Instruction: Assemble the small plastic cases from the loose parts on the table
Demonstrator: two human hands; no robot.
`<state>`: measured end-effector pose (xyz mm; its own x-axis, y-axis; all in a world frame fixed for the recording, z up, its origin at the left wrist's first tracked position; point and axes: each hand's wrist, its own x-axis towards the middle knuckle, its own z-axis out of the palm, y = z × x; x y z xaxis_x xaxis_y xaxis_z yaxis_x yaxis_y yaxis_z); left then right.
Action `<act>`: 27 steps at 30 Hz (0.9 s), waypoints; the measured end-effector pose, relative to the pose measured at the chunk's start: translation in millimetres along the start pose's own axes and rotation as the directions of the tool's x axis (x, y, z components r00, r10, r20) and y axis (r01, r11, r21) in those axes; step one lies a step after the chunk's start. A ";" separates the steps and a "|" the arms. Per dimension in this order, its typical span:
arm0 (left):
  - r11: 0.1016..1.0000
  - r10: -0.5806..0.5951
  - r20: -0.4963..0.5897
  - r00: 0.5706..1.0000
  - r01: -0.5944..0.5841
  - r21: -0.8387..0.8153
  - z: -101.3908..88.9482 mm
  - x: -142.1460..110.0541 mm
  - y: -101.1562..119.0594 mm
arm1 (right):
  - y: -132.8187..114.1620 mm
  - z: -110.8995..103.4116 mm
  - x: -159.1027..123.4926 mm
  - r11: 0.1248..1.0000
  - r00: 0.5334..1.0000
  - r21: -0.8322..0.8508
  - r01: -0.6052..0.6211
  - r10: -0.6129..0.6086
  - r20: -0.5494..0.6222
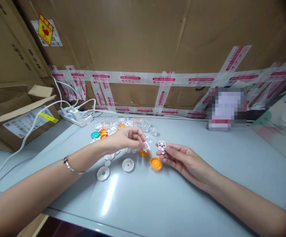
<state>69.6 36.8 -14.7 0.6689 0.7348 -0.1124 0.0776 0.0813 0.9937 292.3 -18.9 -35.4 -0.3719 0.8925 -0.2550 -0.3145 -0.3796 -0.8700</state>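
My left hand point(130, 138), fingers pinched, grips a small white openwork plastic piece point(146, 146) above an orange round cap point(144, 152). Between thumb and fingers, my right hand point(179, 156) holds a similar white piece point(162, 146) with a round spoked head and a short stem. Below the two hands, another orange round cap point(156, 163) lies on the table, apart from both. A white round dish with a centre hole point(128, 165) and a white faceted disc point(103, 173) lie nearer me. My left hand and forearm partly hide the pile behind them.
A pile of white, orange and clear plastic parts point(113, 127) spreads over the grey table point(187, 204), with a teal ring point(95, 135) at its left. A power strip point(76, 117) with white cables and an open carton point(21, 115) stand left. Large taped cardboard point(133, 39) closes off the back.
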 end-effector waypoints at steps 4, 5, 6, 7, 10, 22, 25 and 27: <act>0.996 0.087 -0.062 0.994 -0.087 0.011 7.4 -10.0 -5.0 | 0.8 7.6 -2.0 1.000 0.999 -0.002 -0.029 0.029 0.023; 0.994 0.104 -0.067 0.992 -0.102 0.032 10.1 -11.5 -5.5 | 1.0 8.8 -2.8 1.000 0.999 -0.003 -0.030 0.030 0.036; 0.992 0.114 -0.066 0.991 -0.111 0.055 13.1 -12.5 -5.6 | 1.2 9.7 -3.6 1.000 0.998 -0.002 -0.031 0.031 0.048; 0.990 0.125 -0.062 0.990 -0.120 0.076 16.4 -13.2 -5.3 | 1.5 10.4 -4.4 0.999 0.998 -0.001 -0.032 0.032 0.059; 0.974 0.175 -0.050 0.983 -0.166 0.151 26.8 -14.9 -2.2 | 3.0 11.2 -6.7 0.999 0.996 0.003 -0.039 0.038 0.085; 0.654 0.541 0.078 0.837 -0.477 0.587 31.4 -16.7 -6.4 | 8.1 13.8 -11.7 0.996 0.993 -0.027 -0.081 0.083 0.079; 0.624 0.555 0.109 0.825 -0.499 0.601 30.4 -16.2 -6.3 | 9.0 11.8 -11.6 0.995 0.990 -0.036 -0.098 0.101 0.100; 0.633 0.527 0.146 0.837 -0.501 0.590 30.8 -16.9 -5.0 | 9.7 10.2 -11.5 0.993 0.987 -0.035 -0.109 0.113 0.111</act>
<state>80.7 3.2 -17.8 0.7089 0.5598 0.4291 0.1497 -0.7139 0.6841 284.7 -35.4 -36.6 -0.4994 0.8116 -0.3031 -0.2408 -0.4661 -0.8513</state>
